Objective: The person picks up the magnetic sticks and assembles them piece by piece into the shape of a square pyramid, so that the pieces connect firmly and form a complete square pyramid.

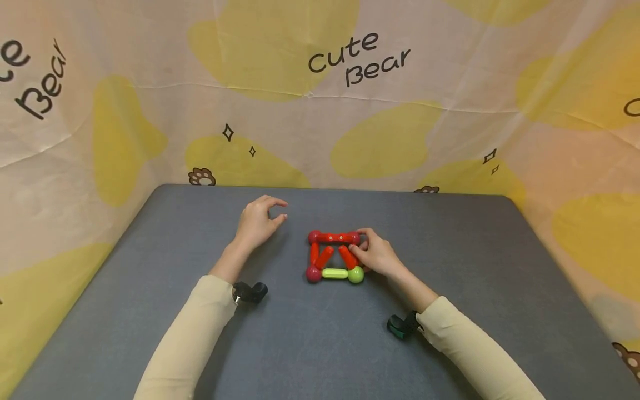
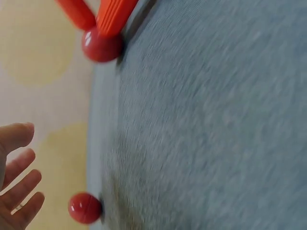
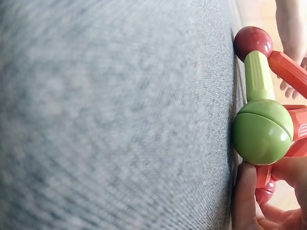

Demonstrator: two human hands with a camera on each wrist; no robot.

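Note:
In the head view, my right hand [image 1: 377, 254] is at the right side of a magnetic rod-and-ball frame on the table. Its thumb and fingers pinch a red rod [image 3: 263, 176] just behind the green ball [image 3: 263, 132]. A light green rod [image 1: 335, 273] joins that ball to a dark red ball [image 1: 314, 273]. Two red rods [image 1: 324, 258] lean up inside the frame, and a red bar [image 1: 337, 238] spans the far balls. My left hand [image 1: 256, 222] hovers left of the frame, fingers apart, holding nothing. Below it, the left wrist view shows a loose red ball [image 2: 85, 208].
The grey table [image 1: 310, 344] stretches around the frame. A patterned cloth [image 1: 280, 111] hangs behind the table and at its sides. Dark wrist cameras [image 1: 250, 292] are strapped below both sleeves, close over the table.

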